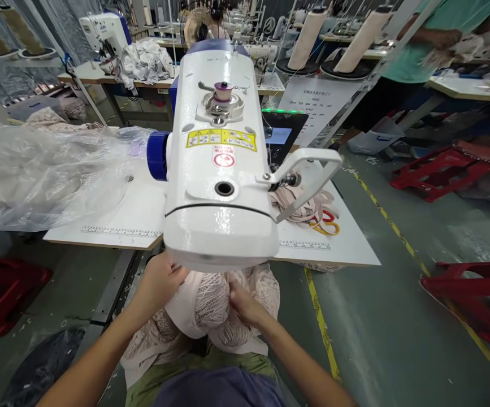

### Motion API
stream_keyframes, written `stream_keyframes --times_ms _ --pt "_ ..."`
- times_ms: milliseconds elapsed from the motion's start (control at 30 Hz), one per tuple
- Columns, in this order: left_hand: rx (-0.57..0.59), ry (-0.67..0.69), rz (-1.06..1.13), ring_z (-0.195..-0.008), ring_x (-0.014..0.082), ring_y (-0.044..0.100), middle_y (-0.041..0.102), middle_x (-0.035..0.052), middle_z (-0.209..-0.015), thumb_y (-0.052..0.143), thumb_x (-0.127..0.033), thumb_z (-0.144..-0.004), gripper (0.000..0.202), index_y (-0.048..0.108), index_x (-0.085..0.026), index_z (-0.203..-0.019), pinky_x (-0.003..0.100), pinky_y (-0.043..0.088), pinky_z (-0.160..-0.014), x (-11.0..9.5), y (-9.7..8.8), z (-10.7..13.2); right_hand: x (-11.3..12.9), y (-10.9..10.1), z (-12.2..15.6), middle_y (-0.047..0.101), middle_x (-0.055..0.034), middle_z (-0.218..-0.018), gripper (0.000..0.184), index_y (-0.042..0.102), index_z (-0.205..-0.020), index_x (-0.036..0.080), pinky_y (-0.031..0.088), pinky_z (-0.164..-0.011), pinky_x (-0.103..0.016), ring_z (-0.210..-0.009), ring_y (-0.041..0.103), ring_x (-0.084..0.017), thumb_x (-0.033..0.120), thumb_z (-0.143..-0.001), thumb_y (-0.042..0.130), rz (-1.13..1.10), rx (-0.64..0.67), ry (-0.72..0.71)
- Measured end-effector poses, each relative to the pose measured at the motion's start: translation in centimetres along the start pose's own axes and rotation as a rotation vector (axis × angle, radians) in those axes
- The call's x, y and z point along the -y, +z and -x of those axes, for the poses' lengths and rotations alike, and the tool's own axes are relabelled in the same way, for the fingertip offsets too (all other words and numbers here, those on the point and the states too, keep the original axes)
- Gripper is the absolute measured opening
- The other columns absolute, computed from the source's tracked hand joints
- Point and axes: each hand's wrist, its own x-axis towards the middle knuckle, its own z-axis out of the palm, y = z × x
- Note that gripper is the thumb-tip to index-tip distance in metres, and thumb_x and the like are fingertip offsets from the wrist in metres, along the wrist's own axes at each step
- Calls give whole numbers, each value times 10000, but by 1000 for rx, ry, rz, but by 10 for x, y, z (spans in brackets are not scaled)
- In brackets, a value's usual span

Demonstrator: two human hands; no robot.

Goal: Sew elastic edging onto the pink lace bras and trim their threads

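Note:
A white sewing machine (219,164) fills the middle of the view and hides the needle area. Below its front end, a piece of pale pink lace fabric (211,308) lies across my lap. My left hand (160,282) grips the fabric's left side, fingers curled under the machine head. My right hand (242,302) pinches the fabric on the right, close to the left hand. Both hands sit just under the machine's front edge.
The white table (113,223) carries a clear plastic bag (37,169) of fabric at left and pink straps with scissors (316,212) at right. A touch panel (282,135) stands behind the machine. Red crates (473,294) sit on the floor right. Another person (431,39) works at the far right.

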Motion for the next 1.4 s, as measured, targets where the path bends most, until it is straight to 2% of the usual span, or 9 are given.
stream_keyframes --times_ms 133,400,633,833,1000,1100,1167,1300,1400 --pt "-8 -29 -3 -503 131 369 381 -44 -466 519 -289 -860 241 479 -211 -636 250 277 -512 -5 -6 2 -21 3 27 721 -107 -1140 595 695 -1195 214 446 -1045 -473 -1168 622 -325 573 -728 780 -125 321 148" --pt "29 -137 74 -450 109 254 248 -74 -493 475 -328 -908 274 385 -229 -669 258 192 -475 -13 -3 8 -42 -5 58 678 -9 -649 378 704 -700 180 512 -712 -299 -639 636 -167 539 -707 822 -430 -84 249" --pt "-77 -27 -78 -608 169 548 577 17 -699 478 -350 -942 176 556 -210 -869 250 338 -497 -12 -2 19 -11 -10 80 680 -10 -641 345 737 -730 201 509 -687 -302 -610 624 -169 509 -645 868 -445 -161 153" --pt "-246 439 -82 -1117 245 606 644 132 -1147 526 -196 -930 262 506 -203 -1190 356 513 -898 -46 13 56 27 -9 89 647 -14 -612 411 700 -688 205 481 -592 -291 -561 590 -178 609 -755 734 -266 -124 41" --pt "118 862 -33 -1278 292 540 617 175 -1321 636 -391 -876 645 376 -137 -1408 434 384 -1125 -87 26 80 83 5 92 676 -24 -710 404 719 -736 202 486 -731 -281 -732 641 -194 513 -930 550 344 374 -156" --pt "408 631 -136 -871 268 684 732 84 -953 704 -537 -802 522 609 -161 -1150 375 514 -826 -84 31 82 110 15 95 685 -7 -740 311 701 -801 219 454 -733 -250 -745 637 -168 341 -988 485 618 498 -158" --pt "500 406 -156 -612 191 612 664 17 -686 680 -474 -836 300 656 -176 -858 280 420 -575 -74 33 79 118 19 97 705 -9 -840 267 686 -933 236 434 -723 -241 -780 645 -159 279 -1013 435 732 406 -124" --pt "471 175 -21 -503 101 454 510 -40 -551 569 -282 -901 208 616 -179 -726 236 227 -495 -60 29 68 114 22 92 668 11 -825 264 501 -1265 239 421 -682 -242 -722 615 -151 305 -1028 403 771 172 -68" --pt "422 157 35 -500 85 388 423 -54 -533 540 -280 -908 258 541 -174 -672 236 193 -501 -58 24 60 109 22 82 596 49 -709 259 472 -1256 230 392 -632 -237 -643 562 -143 324 -1018 430 721 129 -29"
